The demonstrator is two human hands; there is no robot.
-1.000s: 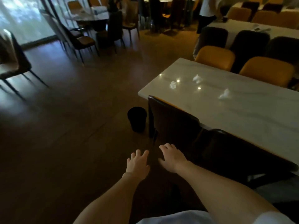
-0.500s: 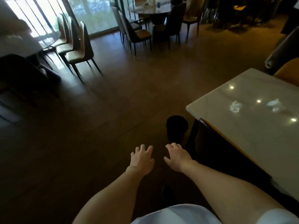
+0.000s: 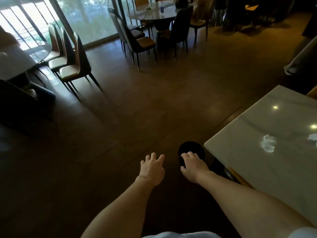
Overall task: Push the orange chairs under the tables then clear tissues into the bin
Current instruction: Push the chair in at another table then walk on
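Note:
A small black bin [image 3: 191, 147] stands on the dark floor by the near corner of the pale marble table [image 3: 253, 169]. My right hand [image 3: 193, 166] overlaps the bin's near rim with loosely curved fingers; whether it touches the bin I cannot tell. My left hand [image 3: 151, 168] hovers to the left of the bin, fingers spread, holding nothing. A crumpled white tissue [image 3: 268, 143] lies on the table, and a second tissue [image 3: 313, 137] is cut off at the right edge. Only the dark back of one chair [image 3: 228, 172] shows, tucked against the table's side.
A row of tan-seated chairs [image 3: 72, 66] stands at the left beside a pale table [image 3: 17, 60]. At the back, dark chairs [image 3: 137, 42] surround a round table [image 3: 154, 14] holding a bottle. Open brown floor [image 3: 137, 103] lies between them and me.
The view has swung left, so the marble table now sits at the right edge and most of its chairs are out of sight. My right hand has moved forward over the bin.

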